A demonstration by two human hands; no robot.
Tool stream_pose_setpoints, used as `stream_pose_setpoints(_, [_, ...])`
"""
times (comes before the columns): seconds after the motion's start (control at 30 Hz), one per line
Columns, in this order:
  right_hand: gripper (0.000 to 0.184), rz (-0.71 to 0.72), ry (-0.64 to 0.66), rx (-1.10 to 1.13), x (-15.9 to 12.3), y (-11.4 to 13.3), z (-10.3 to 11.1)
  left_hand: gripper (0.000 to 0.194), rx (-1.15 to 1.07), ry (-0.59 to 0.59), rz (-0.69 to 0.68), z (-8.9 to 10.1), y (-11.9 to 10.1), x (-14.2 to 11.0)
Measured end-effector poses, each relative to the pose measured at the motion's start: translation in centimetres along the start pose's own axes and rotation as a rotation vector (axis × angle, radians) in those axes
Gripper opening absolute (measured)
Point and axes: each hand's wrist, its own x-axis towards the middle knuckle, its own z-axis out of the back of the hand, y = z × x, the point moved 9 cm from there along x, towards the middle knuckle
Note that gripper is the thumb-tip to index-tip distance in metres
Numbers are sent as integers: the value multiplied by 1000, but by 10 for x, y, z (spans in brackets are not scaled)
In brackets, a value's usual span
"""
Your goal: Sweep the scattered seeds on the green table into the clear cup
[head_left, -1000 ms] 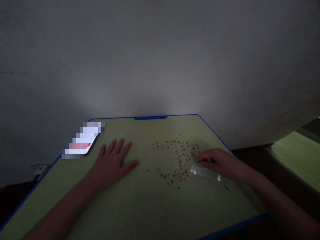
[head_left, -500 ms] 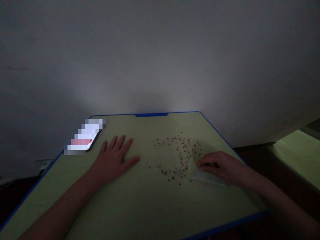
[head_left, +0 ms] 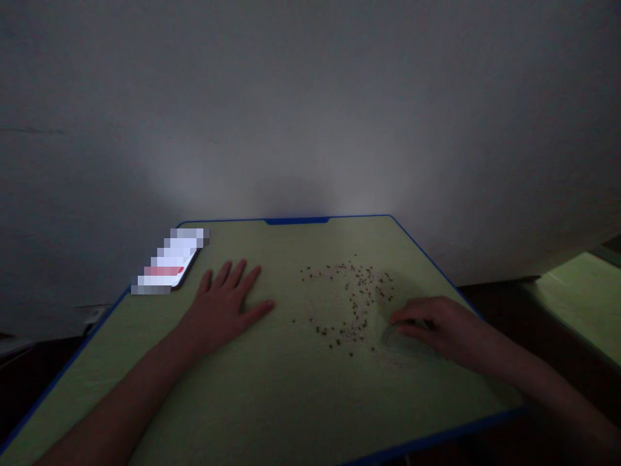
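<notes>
I see right hand [head_left: 431, 323] pinching plastic [head_left: 388, 334], now blurred, perhaps tilted | specks [head_left: 361, 294] remain loose | left hand [head_left: 218, 309] spread flat

Right hand [head_left: 431, 327] — shifted nearer and slightly right | Clear strip [head_left: 387, 334] — formerly a bright band, now dim and blurred, only its left end distinct | Pale specks [head_left: 400, 360]: now visible nearer than the fingertips
</notes>
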Motion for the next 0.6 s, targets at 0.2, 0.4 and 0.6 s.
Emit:
stream_pose_setpoints(0.2, [20, 42, -7, -44, 10, 18, -3, 84, 2, 9, 8, 3, -2, -1])
stream_pose_setpoints(0.4, [21, 1, -34, 42, 3, 5, 6, 84, -6, 6, -3, 2, -1, -1])
stream_pose_setpoints(0.6, [22, -97, -36, 50, -13, -11, -4, 84, -10, 15, -3, 2, -3, 1])
